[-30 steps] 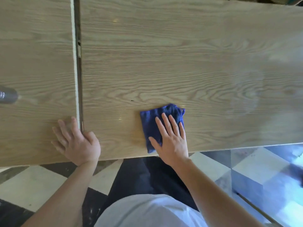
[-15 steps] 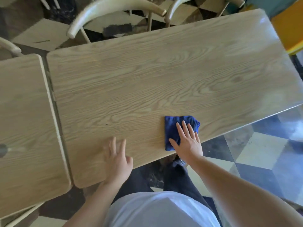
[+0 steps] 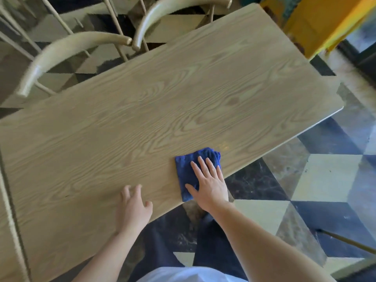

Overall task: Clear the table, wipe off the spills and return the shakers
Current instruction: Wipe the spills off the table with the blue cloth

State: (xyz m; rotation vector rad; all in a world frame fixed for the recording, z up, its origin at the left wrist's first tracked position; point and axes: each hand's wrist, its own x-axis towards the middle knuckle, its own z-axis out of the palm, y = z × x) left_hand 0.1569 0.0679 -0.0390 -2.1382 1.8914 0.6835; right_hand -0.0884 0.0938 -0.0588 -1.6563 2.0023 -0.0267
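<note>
I have the right hand pressed flat on the blue cloth, fingers straight and spread wide, palm down. The cloth lies folded on the bench, close to the bench's near edge, and its near corner sits right at that edge. The left hand is also over the bench's near edge, to the left of the cloth and well apart from it, fingers loosely spread and holding nothing; it looks blurred, so I cannot tell whether it touches the wood or hovers just above.

No shakers show anywhere in this view, so returning them looks to me like the step not yet done. I judge the wiping to be in hand, with the wood beyond the cloth bare of dishes. There is a faint shiny patch on the bench just past the far side of the cloth, possibly damp, though I cannot be sure.

What worries me is that near edge. With only a flat palm on it, the cloth can bunch and slide out from under my fingers, or get dragged off the bench's edge onto the checkered floor if I pull toward myself. Light pressure could also smear a spill instead of lifting it. Two chair backs crowd the bench's far side, so a long reach could knock them.
</note>
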